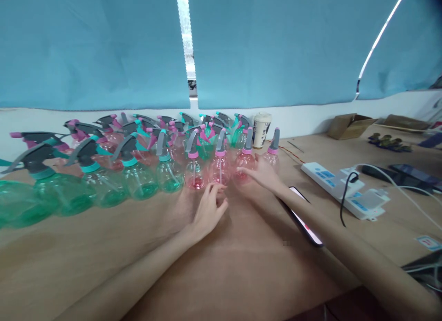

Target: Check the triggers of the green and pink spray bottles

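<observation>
Several small spray bottles stand in rows across the brown table [241,265], green ones [138,176] at the left and pink ones [219,166] toward the middle. My left hand [209,210] rests on the table just in front of the pink bottles, fingers loosely curled, holding nothing I can see. My right hand [262,173] reaches forward with its fingers stretched out, fingertips touching the base of a pink bottle [245,162]. Another pink bottle [272,155] stands just behind that hand.
A paper cup [261,130] stands behind the bottles. A phone [305,217] lies by my right forearm. A white power strip [345,189] with a black cable, more phones [410,173] and a cardboard box [348,125] sit to the right. Blue curtains hang behind.
</observation>
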`<state>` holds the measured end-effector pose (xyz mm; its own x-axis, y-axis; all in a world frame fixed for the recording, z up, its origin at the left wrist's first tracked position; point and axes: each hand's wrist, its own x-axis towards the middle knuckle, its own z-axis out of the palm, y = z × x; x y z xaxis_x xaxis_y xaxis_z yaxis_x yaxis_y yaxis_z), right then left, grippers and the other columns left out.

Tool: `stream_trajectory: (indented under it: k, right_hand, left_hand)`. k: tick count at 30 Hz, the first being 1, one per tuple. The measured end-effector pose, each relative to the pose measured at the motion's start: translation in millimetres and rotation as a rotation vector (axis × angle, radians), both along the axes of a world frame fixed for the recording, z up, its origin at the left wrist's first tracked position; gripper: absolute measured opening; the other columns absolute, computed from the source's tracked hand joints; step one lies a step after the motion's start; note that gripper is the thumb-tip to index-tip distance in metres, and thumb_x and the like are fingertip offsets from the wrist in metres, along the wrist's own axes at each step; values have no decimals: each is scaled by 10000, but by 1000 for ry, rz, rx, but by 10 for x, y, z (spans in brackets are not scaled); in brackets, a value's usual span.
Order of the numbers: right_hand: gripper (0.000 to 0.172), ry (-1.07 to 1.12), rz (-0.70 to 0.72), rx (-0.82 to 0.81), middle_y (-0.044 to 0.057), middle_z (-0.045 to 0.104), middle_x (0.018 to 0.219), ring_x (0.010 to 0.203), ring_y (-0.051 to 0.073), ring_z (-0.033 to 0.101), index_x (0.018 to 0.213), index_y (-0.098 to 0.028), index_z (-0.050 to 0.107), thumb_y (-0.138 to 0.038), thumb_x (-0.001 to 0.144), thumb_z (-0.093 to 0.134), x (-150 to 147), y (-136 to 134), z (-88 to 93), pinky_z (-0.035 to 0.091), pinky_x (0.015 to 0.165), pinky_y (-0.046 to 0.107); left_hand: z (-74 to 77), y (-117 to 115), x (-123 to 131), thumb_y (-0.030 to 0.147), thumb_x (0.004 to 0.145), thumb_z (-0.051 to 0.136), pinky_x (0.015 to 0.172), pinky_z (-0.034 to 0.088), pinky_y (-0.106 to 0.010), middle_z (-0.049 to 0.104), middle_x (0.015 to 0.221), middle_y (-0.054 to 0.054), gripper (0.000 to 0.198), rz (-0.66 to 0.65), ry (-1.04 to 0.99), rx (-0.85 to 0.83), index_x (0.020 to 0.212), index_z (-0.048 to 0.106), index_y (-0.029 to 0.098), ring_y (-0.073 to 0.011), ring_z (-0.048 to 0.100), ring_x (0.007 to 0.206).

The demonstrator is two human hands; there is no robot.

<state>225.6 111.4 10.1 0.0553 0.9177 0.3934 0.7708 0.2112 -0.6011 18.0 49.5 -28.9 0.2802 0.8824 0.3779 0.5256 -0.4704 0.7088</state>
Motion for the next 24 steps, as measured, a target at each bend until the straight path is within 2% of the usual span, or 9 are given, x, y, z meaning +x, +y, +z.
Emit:
stream_trajectory:
  k: [4, 9, 15, 24]
  right_hand:
    - [656, -41, -96, -92, 211, 627, 1183, 1114, 354, 590, 1261, -112, 480, -503, 762, 651, -93, 47, 25, 461, 878, 447]
    - [705, -50, -131, -114, 249, 617, 1179, 1133, 370, 576, 1255, -62, 456, -506, 749, 666, -105, 59, 22, 448, 897, 442]
    - [694, -63, -112, -102, 248, 600, 1199, 1141, 373, 562, 1242, -82, 443, -549, 763, 628, -76, 65, -16, 442, 891, 453]
    - [600, -64, -17, -58, 253, 605, 1171, 1121, 361, 575, 1190, -94, 448, -508, 790, 617, -5, 51, -67, 454, 867, 453]
  left_hand:
    - [42, 2, 20, 115, 807, 516, 824, 513, -346, 529, 1115, -54, 262, -27, 61, 26, 1053, 545, 202, -182, 621, 902]
    - [2, 75, 61, 213, 801, 605, 886, 486, -425, 573, 1163, -91, 443, -40, 131, 16, 1230, 498, 189, -252, 578, 1013]
    - [-49, 120, 70, 258, 825, 597, 923, 474, -451, 554, 1245, -121, 491, -41, 161, -5, 1292, 463, 184, -284, 546, 1128]
    - [36, 63, 93, 224, 807, 599, 924, 470, -463, 565, 1212, -117, 495, -45, 174, -3, 1285, 477, 189, -283, 557, 1101]
